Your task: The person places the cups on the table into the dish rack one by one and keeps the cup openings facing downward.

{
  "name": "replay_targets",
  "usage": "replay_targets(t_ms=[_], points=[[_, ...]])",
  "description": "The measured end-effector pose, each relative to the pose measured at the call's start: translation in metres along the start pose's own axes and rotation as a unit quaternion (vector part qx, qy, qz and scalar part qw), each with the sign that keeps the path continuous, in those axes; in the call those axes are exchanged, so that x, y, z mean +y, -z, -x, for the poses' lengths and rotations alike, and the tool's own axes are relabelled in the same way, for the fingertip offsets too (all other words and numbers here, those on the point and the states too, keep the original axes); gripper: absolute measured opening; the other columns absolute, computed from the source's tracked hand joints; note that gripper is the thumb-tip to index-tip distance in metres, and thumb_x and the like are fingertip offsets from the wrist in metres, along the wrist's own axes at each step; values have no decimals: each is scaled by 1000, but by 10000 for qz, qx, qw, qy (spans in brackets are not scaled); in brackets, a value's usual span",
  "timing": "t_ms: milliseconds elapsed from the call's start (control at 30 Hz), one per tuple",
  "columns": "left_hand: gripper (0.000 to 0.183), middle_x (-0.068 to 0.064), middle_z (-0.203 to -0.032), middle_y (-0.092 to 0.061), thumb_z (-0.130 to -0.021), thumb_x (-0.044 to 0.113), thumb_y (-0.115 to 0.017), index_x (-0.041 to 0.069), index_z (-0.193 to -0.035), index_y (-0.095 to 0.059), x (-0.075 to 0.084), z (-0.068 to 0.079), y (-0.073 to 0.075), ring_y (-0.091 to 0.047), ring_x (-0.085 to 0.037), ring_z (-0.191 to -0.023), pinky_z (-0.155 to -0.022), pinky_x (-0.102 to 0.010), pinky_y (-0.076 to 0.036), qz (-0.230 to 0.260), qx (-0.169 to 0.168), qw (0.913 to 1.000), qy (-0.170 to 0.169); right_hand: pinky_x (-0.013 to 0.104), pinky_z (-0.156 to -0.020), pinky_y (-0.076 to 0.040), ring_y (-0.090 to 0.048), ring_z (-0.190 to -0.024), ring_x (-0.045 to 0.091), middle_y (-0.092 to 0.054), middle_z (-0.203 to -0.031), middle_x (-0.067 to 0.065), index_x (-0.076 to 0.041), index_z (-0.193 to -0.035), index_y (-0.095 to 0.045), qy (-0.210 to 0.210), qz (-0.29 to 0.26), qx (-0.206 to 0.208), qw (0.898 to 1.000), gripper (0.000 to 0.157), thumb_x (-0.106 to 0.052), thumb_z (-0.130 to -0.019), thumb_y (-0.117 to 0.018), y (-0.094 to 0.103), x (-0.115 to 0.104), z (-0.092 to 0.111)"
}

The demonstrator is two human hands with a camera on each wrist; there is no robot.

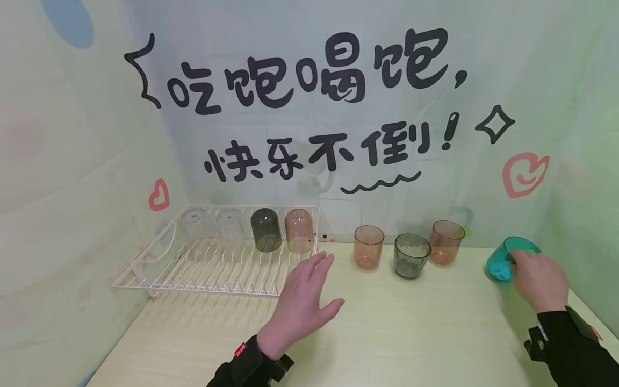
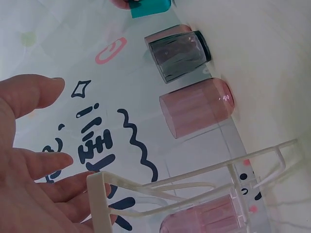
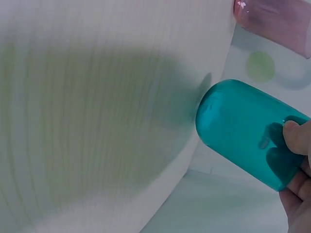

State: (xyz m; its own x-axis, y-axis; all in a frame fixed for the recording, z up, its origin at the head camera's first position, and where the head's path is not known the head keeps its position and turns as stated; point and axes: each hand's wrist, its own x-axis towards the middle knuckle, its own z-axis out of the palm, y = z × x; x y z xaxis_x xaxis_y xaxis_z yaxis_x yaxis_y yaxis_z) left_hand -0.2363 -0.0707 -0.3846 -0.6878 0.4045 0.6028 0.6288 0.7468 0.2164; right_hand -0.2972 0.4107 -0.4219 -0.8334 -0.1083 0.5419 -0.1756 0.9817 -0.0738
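At the right end of the table, my right hand (image 1: 540, 280) pinches a teal cup (image 1: 499, 263) by its rim, thumb on one side and fingers on the other. That cup (image 3: 243, 128) leans, its rounded base at or just above the tabletop; I cannot tell whether it touches. My left hand (image 1: 299, 303) holds nothing and hovers by the front right corner of a white wire dish rack (image 1: 208, 292), its fingers spread. Between the hands, farther back, stand a pink cup (image 1: 368, 248), a ribbed grey cup (image 1: 410, 259) and another pink cup (image 1: 446, 245), all upright.
Upside down along the rack's back row are two clear cups (image 1: 195, 224), a dark grey cup (image 1: 266, 231) and a pink cup (image 1: 300, 232). A printed cloth (image 1: 290, 123) with large lettering hangs behind the table. Side cloths (image 1: 587, 215) border the workspace.
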Motion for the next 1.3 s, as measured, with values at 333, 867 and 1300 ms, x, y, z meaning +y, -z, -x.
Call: replay_targets(t_ms=[333,867,1300], points=[[78,-12,-136,-43,-74,41,-69,6,-137,-40,-4,-5,4,-40,-24,-123,-99,-43,-36,-35,38,10000,33,50,-55,-43,-50,-60,34,-58,-71,18,4,-97,-57,165,104,75,9998,27,-4,-74,-66,9,-7,11],[82,-9,-136,-43,-72,41,-70,9,-140,-37,-4,-17,11,-39,-21,-124,-100,-41,-35,241,234,9994,-93,44,-48,-38,-45,-56,30,-51,-61,8,-3,-88,-54,599,21,921,9939,27,0,-66,-69,29,-22,13],[80,-8,-134,-44,-72,40,-71,6,-137,-39,-4,-25,18,-38,-20,-123,-100,-39,-35,462,361,9982,-122,43,-49,-39,-47,-59,28,-54,-63,10,-1,-90,-57,1027,-25,1767,9789,32,0,-61,-71,38,-42,7]])
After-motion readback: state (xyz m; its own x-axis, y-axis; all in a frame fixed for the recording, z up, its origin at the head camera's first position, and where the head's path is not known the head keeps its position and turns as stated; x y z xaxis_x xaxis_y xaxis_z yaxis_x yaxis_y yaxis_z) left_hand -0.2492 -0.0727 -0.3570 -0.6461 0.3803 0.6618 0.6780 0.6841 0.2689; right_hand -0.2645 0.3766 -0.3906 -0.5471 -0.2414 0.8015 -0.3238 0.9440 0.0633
